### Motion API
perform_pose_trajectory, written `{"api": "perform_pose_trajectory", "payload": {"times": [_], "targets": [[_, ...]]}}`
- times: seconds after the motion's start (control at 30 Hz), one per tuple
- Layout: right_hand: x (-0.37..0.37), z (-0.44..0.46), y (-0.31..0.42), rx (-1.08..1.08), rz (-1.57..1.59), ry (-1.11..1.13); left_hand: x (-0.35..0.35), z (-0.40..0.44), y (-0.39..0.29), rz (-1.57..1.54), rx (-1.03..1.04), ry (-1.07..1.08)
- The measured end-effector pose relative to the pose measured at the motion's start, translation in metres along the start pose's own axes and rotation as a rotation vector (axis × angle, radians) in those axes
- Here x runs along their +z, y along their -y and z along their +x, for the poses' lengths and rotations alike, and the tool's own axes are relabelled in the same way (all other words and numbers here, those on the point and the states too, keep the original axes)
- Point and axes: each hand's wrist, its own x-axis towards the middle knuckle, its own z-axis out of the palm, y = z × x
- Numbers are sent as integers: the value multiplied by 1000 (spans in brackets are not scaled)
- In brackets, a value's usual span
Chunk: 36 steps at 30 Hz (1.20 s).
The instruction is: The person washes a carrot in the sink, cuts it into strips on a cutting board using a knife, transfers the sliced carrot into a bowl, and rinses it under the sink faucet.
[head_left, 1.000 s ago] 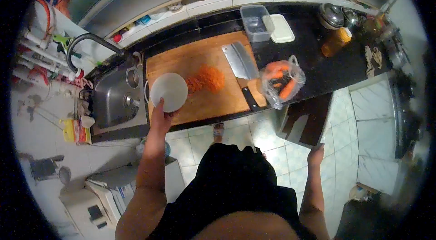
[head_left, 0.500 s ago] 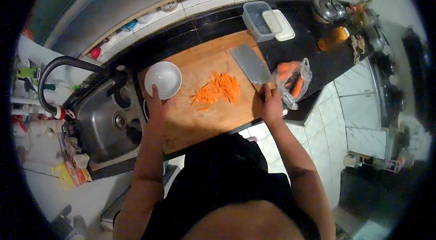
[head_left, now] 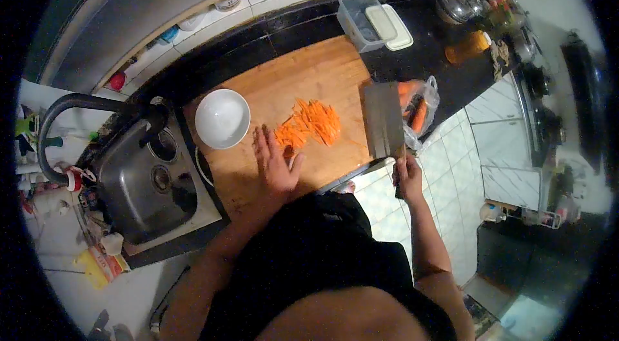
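Observation:
Shredded carrot (head_left: 314, 123) lies in a loose pile on the wooden cutting board (head_left: 303, 70). My left hand (head_left: 277, 165) is open, fingers spread, at the lower left side of the pile. Up and to the left of that hand, a white bowl (head_left: 222, 118) stands on the board. My right hand (head_left: 407, 176) is closed around the handle of a cleaver (head_left: 383, 120), whose broad blade reaches over the board's right edge. Beside the blade is a clear plastic bag (head_left: 431, 99) with whole carrots (head_left: 420, 115) in it, partly hidden by the cleaver.
To the left is a steel sink (head_left: 148, 180) with a black faucet (head_left: 90, 101). At the back stand a plastic container (head_left: 361, 19) and its lid (head_left: 391, 28). An orange-brown bottle (head_left: 465, 48) lies farther right on the dark counter.
My left hand has let go of the bowl and moved right, down beside the shredded carrot. My right hand has lifted the cleaver and drawn it right and toward me.

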Motion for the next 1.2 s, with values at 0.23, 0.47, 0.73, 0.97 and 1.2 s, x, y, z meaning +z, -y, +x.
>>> {"api": "perform_pose_trajectory", "payload": {"times": [0.23, 0.47, 0.73, 0.97, 1.2], "targets": [[33, -10, -20, 148, 114, 62, 47, 38, -24, -46, 25, -57], [103, 1, -9, -110, -100, 255, 59, 52, -45, -103, 51, -105], [123, -9, 10, -84, -37, 337, 33, 49, -44, -310, 26, -254], [162, -23, 74, 46, 89, 510, -31, 66, -35, -255, 29, -363], [211, -15, 80, 80, 127, 628, -49, 76, 31, -99, -34, -461]]}}
